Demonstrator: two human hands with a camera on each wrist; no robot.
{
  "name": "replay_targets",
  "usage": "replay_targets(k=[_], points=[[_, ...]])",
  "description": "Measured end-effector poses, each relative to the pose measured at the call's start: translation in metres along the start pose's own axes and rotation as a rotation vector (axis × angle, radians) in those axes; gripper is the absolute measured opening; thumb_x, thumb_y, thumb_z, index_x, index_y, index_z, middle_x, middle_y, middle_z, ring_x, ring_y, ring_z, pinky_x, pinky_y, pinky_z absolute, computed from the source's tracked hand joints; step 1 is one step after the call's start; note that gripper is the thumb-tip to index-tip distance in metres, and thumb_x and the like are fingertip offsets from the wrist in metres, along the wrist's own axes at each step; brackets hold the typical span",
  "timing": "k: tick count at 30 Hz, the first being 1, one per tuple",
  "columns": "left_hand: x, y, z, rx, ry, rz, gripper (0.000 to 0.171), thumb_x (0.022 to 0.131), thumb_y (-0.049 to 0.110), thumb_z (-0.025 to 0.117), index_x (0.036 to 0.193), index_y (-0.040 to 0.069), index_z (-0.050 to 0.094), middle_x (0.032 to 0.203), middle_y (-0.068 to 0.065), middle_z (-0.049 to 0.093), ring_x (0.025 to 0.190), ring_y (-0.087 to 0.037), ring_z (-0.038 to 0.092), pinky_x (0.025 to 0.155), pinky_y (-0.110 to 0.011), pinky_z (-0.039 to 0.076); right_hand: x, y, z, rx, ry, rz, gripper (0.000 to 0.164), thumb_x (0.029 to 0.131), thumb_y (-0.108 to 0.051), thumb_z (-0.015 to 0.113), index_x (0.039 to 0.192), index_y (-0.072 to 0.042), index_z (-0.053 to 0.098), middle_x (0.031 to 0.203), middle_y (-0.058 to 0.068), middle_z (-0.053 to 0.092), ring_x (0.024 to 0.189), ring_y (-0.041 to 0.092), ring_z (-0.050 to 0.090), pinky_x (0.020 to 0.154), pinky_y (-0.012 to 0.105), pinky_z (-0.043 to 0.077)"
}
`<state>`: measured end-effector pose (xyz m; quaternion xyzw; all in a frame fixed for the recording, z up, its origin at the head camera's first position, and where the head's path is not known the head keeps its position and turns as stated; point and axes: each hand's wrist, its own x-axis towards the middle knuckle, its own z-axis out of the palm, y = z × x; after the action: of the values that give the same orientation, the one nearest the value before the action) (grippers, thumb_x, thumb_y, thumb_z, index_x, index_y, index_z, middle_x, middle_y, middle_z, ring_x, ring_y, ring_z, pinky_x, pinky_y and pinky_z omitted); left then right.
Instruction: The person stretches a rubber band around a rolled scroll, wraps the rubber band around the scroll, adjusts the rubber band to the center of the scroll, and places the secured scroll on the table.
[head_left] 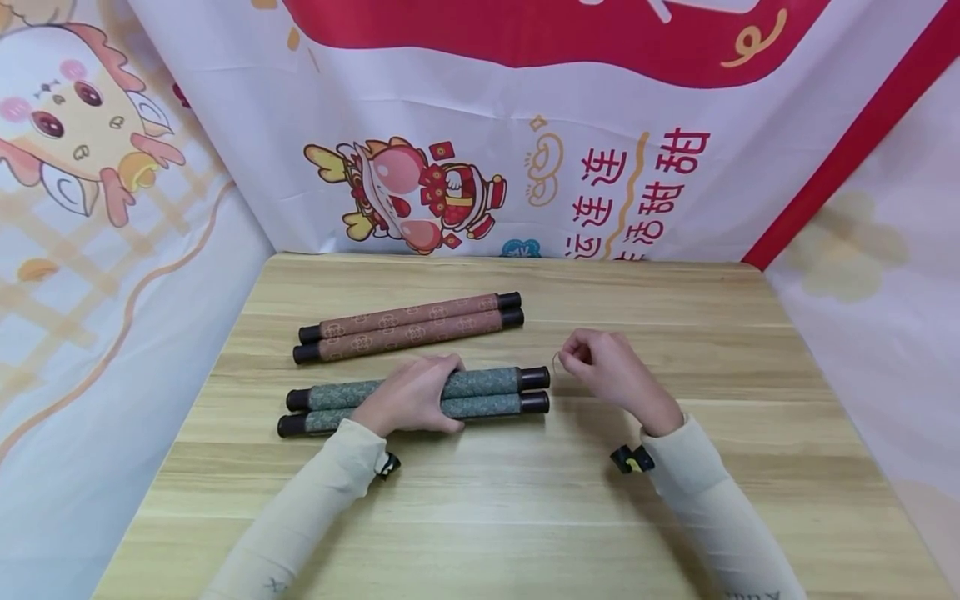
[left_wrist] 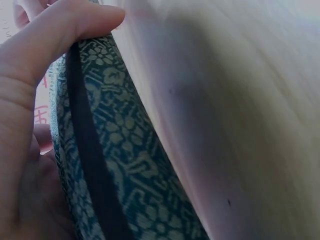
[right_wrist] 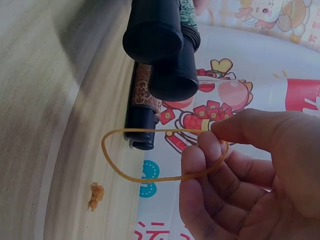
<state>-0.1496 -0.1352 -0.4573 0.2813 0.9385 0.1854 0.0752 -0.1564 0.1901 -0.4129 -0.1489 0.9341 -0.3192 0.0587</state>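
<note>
A green patterned scroll (head_left: 480, 383), rolled up from both ends into two parallel rolls with black end knobs, lies across the middle of the table. My left hand (head_left: 416, 392) grips it from above near its middle, thumb on the near side. In the left wrist view the scroll's fabric (left_wrist: 127, 130) shows pale flowers and a dark strip along it. Just off the scroll's right end, my right hand (head_left: 607, 371) pinches a thin yellow-brown rubber band (right_wrist: 145, 179) between thumb and fingers. The band hangs as a loose loop beside the black knobs (right_wrist: 152, 42).
Behind the green scroll lies a reddish-brown scroll (head_left: 412, 325), also in two rolls with black knobs. A small orange-brown clump (right_wrist: 95, 196) rests on the wooden table (head_left: 525, 517) near my right hand. Printed cloth (head_left: 480, 108) hangs along the table's back and sides.
</note>
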Motion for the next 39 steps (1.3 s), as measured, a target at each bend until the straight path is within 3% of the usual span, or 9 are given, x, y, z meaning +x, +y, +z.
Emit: replay_targets(k=[11,18,25,32,39], points=[[0.003,0.014,0.006,-0.014,-0.018,0.003,0.079,0.069,0.047,0.095,0.133,0.014,0.061,0.123,-0.004,0.075,0.109,-0.026,0.072,0.098,-0.044,0.060,0.002,-0.008,0.005,0.010,-0.046,-0.015,0.013,0.102,-0.018,0.068,0.100,-0.007,0.075,0.079,0.000,0.070,0.066,0.013,0.058,0.057,0.025,0.049],[0.009,0.017,0.009,-0.045,-0.008,-0.042,0.079,0.068,0.046,0.095,0.132,0.015,0.062,0.119,-0.005,0.076,0.104,-0.024,0.072,0.094,-0.044,0.061,-0.002,-0.012,0.007,0.021,-0.048,-0.035,0.011,0.101,-0.018,0.068,0.097,-0.010,0.075,0.078,-0.001,0.070,0.066,0.012,0.059,0.058,0.025,0.050],[0.017,0.020,0.005,-0.055,0.017,-0.108,0.083,0.070,0.048,0.095,0.136,0.013,0.060,0.118,-0.008,0.076,0.100,-0.026,0.073,0.090,-0.047,0.062,-0.007,-0.013,0.008,0.037,-0.020,-0.050,0.008,0.100,-0.016,0.069,0.095,-0.011,0.073,0.077,-0.001,0.070,0.065,0.011,0.060,0.057,0.025,0.051],[0.024,0.022,-0.007,-0.098,0.031,-0.171,0.086,0.071,0.048,0.094,0.140,0.009,0.060,0.121,-0.012,0.075,0.100,-0.027,0.073,0.088,-0.048,0.062,-0.011,-0.015,0.010,0.074,0.027,-0.002,0.008,0.100,-0.019,0.071,0.095,-0.013,0.072,0.082,-0.001,0.072,0.071,0.013,0.062,0.061,0.026,0.053],[0.026,0.023,-0.013,-0.103,0.026,-0.193,0.084,0.074,0.048,0.093,0.141,0.010,0.059,0.115,-0.011,0.076,0.092,-0.024,0.073,0.084,-0.046,0.062,-0.013,-0.018,0.017,0.112,0.108,0.027,0.007,0.100,-0.017,0.071,0.098,-0.012,0.074,0.089,0.002,0.076,0.077,0.013,0.069,0.068,0.028,0.059]])
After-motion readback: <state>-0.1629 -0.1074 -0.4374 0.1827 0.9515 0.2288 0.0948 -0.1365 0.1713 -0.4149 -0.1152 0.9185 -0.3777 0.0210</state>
